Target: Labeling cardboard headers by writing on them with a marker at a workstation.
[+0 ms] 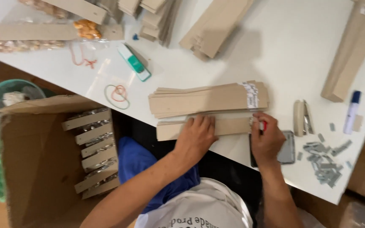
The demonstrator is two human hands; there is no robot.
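At the table's near edge, the left hand (195, 137) presses flat on a cardboard strip (229, 126) while the right hand (266, 141) pinches a small red thing (264, 125) at its end, so the strip must be kept steady.

A long, flat strip of tan cardboard (229, 126) lies lengthwise along the near edge of the white tabletop (284, 63), pinned flat beneath the left grip (196, 136), its far end meeting the right grip (267, 141). A small red, pen-like object (264, 125) sticks out of the right grip's fingers, touching that end.
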